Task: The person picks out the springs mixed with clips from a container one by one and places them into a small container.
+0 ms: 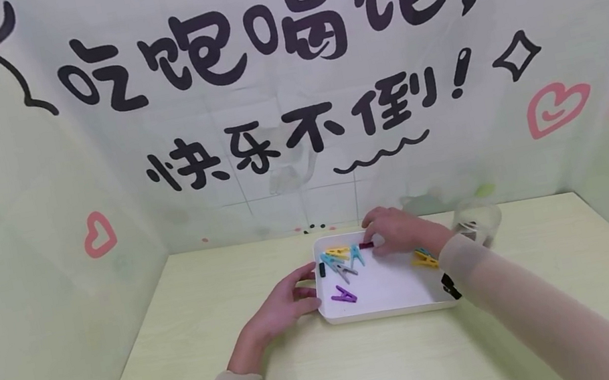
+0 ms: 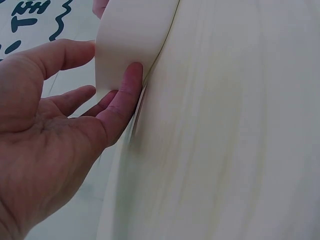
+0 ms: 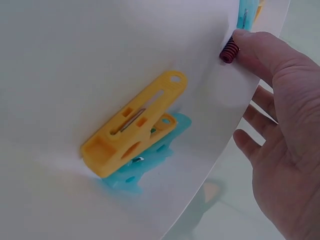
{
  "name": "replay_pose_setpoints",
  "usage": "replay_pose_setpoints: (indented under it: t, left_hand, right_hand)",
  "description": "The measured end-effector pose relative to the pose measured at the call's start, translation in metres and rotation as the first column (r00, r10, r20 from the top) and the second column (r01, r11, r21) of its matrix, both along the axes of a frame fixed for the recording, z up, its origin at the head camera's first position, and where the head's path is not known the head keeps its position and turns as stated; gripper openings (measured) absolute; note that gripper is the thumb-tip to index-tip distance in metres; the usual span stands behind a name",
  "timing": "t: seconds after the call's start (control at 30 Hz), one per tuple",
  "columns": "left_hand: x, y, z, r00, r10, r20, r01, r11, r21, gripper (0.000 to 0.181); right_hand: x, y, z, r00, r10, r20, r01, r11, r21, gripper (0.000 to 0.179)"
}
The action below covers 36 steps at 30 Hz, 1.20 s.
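A white tray (image 1: 393, 312) lies on the table with clothes pegs in it. My right hand (image 1: 400, 229) reaches over its far edge, thumb and a finger pinching a dark red coil spring (image 3: 229, 51) by the tray wall. Near that hand, a yellow peg (image 3: 135, 125) lies across a blue peg (image 3: 150, 157). At the tray's left end, my left hand (image 1: 281, 299) touches the outer wall (image 2: 130, 35) with extended fingers. Inside that end are a purple peg (image 1: 344, 295), a grey peg (image 1: 346, 271), blue and yellow pegs, and a small black piece (image 1: 322, 270).
A clear cup (image 1: 477, 217) with something dark inside stands behind the right forearm, beyond the tray's right end. A printed sheet (image 1: 297, 150) with large black characters hangs behind the table (image 1: 185, 347), and pale sheets stand at both sides.
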State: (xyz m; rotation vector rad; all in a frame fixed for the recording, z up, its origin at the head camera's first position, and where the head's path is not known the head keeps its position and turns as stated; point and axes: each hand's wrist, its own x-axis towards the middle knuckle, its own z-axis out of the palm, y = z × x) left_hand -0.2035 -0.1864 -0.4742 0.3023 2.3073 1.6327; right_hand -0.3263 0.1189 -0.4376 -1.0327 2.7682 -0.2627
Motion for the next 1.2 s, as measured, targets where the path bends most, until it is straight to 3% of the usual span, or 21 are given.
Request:
replay_pose_setpoints:
  t: [0.7,0.97,1.2]
  left_hand:
    - [0.003,0.002,0.001,1.0,-0.012,0.022,0.012,1.0,0.015,0.075]
    - [0.003,0.001,0.001,1.0,-0.014,0.013,0.013,1.0,0.01,0.075]
    - [0.003,0.0,0.002,1.0,-0.007,0.002,0.007,1.0,0.004,0.074]
  right_hand:
    - [0.004,0.001,-0.005,0.996,-0.048,0.069,0.05,0.998,-0.025,0.003]
    - [0.002,0.007,0.003,0.999,-0.04,0.026,0.042,0.996,-0.082,0.004]
    - [0.0,0.011,0.014,0.996,-0.072,0.052,0.079,0.986,-0.148,0.005]
